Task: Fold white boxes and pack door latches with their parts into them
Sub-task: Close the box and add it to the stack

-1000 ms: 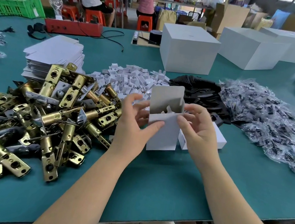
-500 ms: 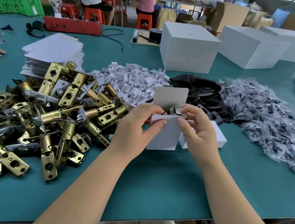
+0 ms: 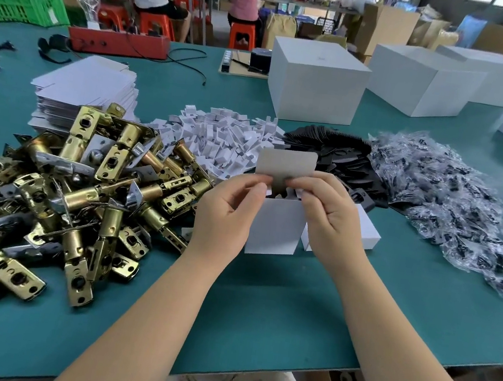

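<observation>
White box [image 3: 274, 226] stands upright; the left hand [image 3: 228, 209] and right hand [image 3: 327, 214] pinch its side flaps inward. Uneven pressing could crease the lid [image 3: 286, 166].

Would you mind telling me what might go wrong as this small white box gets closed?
1. Both hands, left hand and right hand, pinch the lid flap of the small white box; the thin card could crease or tear if forced.
2. Contents poke up at the opening and might jam the flap.
3. The pile of brass latches lies close beside the left forearm; a nudge could scatter them.
</observation>
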{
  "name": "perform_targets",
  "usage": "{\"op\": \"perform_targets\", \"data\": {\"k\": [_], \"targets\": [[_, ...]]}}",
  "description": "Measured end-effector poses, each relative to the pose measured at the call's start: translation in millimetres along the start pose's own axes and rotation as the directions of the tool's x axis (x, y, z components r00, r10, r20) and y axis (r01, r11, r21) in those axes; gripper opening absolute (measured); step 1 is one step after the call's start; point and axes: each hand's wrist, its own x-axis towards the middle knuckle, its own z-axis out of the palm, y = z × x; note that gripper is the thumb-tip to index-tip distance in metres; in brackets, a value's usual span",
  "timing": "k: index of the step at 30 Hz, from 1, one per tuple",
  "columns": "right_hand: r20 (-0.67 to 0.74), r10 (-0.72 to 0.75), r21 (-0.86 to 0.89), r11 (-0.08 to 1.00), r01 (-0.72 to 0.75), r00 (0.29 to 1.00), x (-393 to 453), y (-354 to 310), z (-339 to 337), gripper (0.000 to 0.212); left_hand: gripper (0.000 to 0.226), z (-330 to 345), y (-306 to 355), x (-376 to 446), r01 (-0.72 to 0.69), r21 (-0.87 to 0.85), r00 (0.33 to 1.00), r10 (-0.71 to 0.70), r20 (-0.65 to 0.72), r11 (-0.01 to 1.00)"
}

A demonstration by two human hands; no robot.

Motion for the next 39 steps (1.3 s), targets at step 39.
{"op": "perform_targets", "data": {"k": [39], "targets": [[0.132, 0.164, 0.587, 0.782, -0.210, 0.978, -1.7, 2.7, 10.8, 0.015, 0.022, -14.6, -6.3, 10.4, -0.142, 0.062, 0.979, 0.131, 0.154, 0.988]]}}
